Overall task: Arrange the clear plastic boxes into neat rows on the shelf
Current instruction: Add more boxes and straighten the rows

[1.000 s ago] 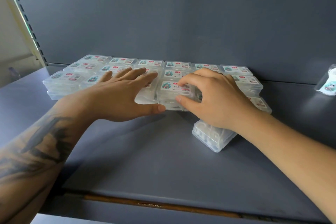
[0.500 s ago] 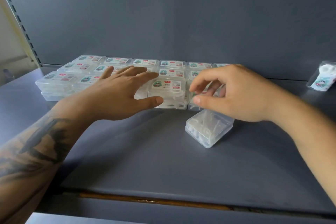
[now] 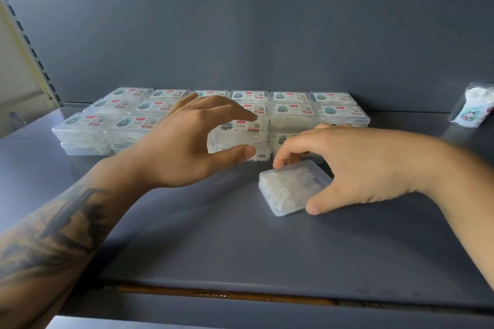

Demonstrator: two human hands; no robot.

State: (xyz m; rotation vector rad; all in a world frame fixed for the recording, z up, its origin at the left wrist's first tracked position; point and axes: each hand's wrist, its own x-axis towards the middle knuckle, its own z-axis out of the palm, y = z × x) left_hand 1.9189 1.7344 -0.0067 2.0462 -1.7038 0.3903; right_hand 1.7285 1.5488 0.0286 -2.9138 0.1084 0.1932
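The loose box (image 3: 292, 188) lies skewed on the shelf (image 3: 240, 243), just in front of the rows (image 3: 291, 115), and the right hand (image 3: 355, 168) pinches it between thumb and fingers. The left hand (image 3: 187, 141) hovers spread, holding nothing. Lifted carelessly, the box could slip or nudge the front stacks crooked. The hands hide several boxes, and the label side is unseen.

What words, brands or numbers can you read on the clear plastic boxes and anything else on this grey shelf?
No text can be read.
Clear plastic boxes in rows: white lid labels with a teal picture and a small red tag; the print is too small and blurred.
Loose clear plastic box under the right hand: no label shows.
Small clear plastic packet at far right: printed picture, lettering blurred.
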